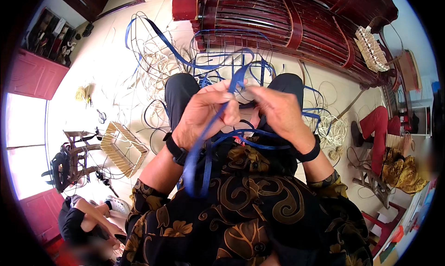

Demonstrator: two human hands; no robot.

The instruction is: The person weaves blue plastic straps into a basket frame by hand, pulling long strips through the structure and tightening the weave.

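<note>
My left hand is closed, thumb and fingers pinching a flat blue strap. One length of the strap rises above the fingers, and a loop of it hangs down over my left wrist, blurred at the bottom. To its right, my right hand is close to the strap, fingers bent and smeared by motion; whether they grip anything is unclear. Between and beyond my knees stands a wire basket frame with blue straps around its bars. More blue strap curves across my lap below the hands.
Tangled cream strips lie left of the wire frame, and a cream coil lies to the right. A dark red wooden bench stands ahead. A pale woven basket and scissors are at left. Other people sit at both sides.
</note>
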